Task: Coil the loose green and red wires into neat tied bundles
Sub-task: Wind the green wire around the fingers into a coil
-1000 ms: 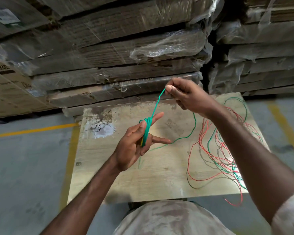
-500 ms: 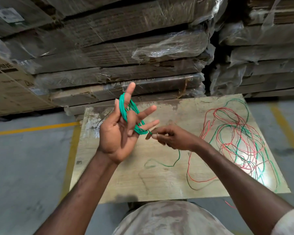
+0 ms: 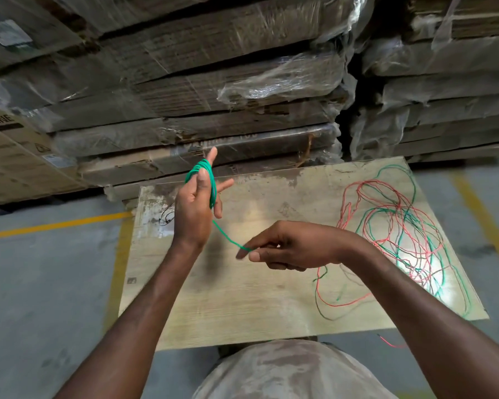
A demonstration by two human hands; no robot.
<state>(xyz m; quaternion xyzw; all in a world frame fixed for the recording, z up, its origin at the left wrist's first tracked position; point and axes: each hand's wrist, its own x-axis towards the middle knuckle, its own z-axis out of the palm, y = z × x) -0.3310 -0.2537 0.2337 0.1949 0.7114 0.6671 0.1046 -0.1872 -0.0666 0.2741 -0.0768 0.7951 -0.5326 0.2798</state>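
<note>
Two hands are at work above the board, and we note the left hand (image 3: 193, 208) first: raised, palm turned toward us, fingers spread, with the green wire (image 3: 211, 182) looped in several turns around the upright fingers and the thumb laid against the coil. From that coil a single green strand runs down and to the right to the right hand (image 3: 285, 249), which pinches it between thumb and forefinger, the other fingers curled under; the strand looks taut, though motion blur at the fingertips leaves us unsure exactly where the pinch sits. Below both hands lies the wooden board (image 3: 242, 306), pale and stained along its far edge. On its right half we see the loose tangle of red and green wires (image 3: 395, 240), lying flat in overlapping loops, well apart from the hands, with one red end (image 3: 389, 342) trailing off the near edge. Beyond the board stand stacks of plastic-wrapped cardboard (image 3: 213, 82), and a yellow floor line (image 3: 55, 226) runs at left.
</note>
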